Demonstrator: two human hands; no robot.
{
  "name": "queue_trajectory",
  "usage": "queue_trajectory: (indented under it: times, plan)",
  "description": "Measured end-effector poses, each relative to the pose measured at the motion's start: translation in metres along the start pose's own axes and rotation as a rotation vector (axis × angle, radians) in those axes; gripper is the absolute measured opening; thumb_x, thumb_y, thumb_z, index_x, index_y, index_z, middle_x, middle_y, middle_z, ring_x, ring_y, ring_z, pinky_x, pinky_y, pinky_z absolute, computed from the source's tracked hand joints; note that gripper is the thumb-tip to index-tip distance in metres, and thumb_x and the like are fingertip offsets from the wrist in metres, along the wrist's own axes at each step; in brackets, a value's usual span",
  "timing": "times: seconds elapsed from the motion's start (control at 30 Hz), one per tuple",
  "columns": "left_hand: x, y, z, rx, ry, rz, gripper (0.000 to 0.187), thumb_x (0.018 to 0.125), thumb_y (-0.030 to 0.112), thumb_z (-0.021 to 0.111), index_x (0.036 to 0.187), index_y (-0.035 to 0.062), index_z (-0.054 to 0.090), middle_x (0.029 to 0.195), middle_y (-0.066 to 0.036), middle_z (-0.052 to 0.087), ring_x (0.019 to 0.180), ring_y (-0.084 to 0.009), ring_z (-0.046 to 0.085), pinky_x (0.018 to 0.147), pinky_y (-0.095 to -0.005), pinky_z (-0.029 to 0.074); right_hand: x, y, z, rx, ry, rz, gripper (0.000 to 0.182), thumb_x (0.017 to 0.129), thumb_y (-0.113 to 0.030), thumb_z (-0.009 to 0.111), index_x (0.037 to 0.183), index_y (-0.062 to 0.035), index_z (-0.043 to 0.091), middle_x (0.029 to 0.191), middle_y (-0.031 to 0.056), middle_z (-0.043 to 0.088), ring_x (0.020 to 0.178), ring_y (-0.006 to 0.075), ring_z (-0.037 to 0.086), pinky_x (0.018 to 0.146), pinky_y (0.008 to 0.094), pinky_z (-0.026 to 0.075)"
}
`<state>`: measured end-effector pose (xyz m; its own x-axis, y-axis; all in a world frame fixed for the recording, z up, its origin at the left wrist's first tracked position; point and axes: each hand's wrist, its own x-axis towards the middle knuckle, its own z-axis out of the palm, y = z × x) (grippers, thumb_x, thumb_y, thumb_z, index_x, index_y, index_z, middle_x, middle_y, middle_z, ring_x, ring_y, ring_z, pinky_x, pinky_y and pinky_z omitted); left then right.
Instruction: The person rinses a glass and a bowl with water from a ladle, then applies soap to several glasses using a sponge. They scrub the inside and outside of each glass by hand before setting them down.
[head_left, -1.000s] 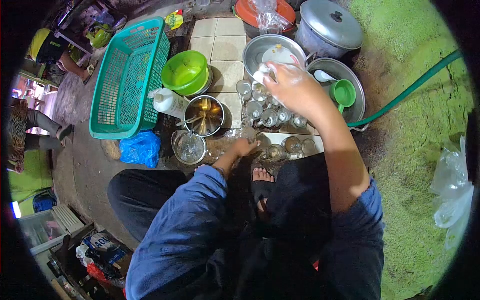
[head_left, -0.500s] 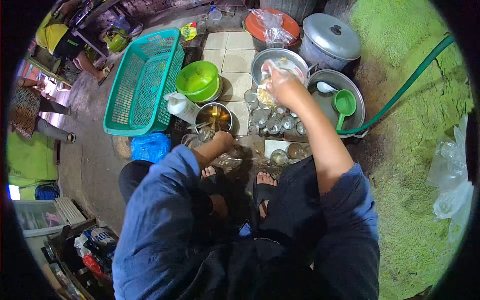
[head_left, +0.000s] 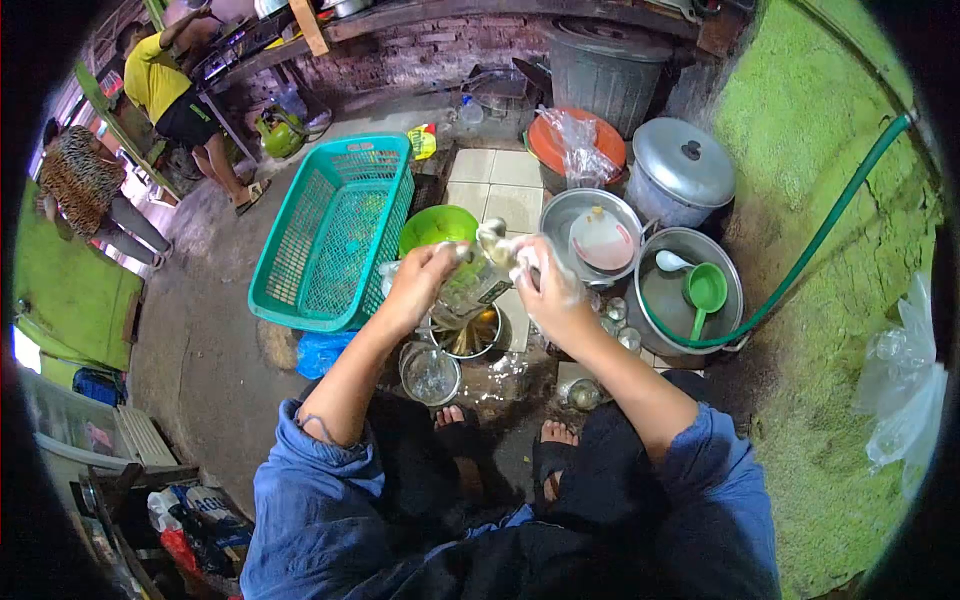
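Note:
My left hand [head_left: 415, 285] is closed on a clear glass jug [head_left: 468, 292], held above a metal pot [head_left: 485, 330] with cutlery in it. At the jug's upper end is my right hand [head_left: 548, 290], soapy, its fingers closed round a foamy sponge [head_left: 493, 240]. Behind the jug stands a green bowl [head_left: 432, 225]. Another clear glass vessel [head_left: 430, 374] rests on the wet floor near my feet. To the right, a metal basin [head_left: 555, 215] contains a plate with a small yellowish piece on it.
A teal basket [head_left: 262, 290] stands left. At right are several glasses [head_left: 616, 310], a large pot [head_left: 735, 290] with a green dipper, a lidded pot [head_left: 683, 165] and a green hose [head_left: 835, 220]. Two people [head_left: 165, 85] stand at far left.
The view has tilted up. My left hand has risen from beside the cutlery pot with the jug. My right hand has moved left from the metal basin to the jug with the sponge.

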<state>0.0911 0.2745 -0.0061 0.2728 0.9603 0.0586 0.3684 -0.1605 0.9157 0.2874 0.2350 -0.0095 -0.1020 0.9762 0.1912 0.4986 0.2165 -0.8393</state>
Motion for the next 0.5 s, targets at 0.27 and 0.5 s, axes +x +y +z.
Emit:
queue_trajectory:
  times: [0.27,0.5]
  plan:
    - [-0.014,0.028,0.003,0.494,-0.149,0.320,0.031,0.081,0.030,0.055,0.064,0.0063,0.064,0.058,-0.017,0.057,0.052,-0.0323,0.058,0.054,-0.0408,0.045,-0.015,0.010,-0.004,-0.449,-0.572,-0.393,0.023,0.083,-0.016,0.045,0.097,-0.0026,0.058,0.097,0.0190,0.061,0.093,0.0349,0.058,0.082,0.0432,0.046]
    - [-0.034,0.038,0.033,0.490,0.083,0.811,0.025,0.075,0.018,0.066,0.053,0.0083,0.061,0.048,-0.008,0.053,0.043,-0.0238,0.052,0.043,-0.0350,0.038,-0.015,0.021,0.013,-0.091,-0.435,-0.218,0.026,0.085,-0.022,0.046,0.099,-0.0039,0.058,0.099,0.0153,0.062,0.091,0.0311,0.059,0.080,0.0387,0.046]
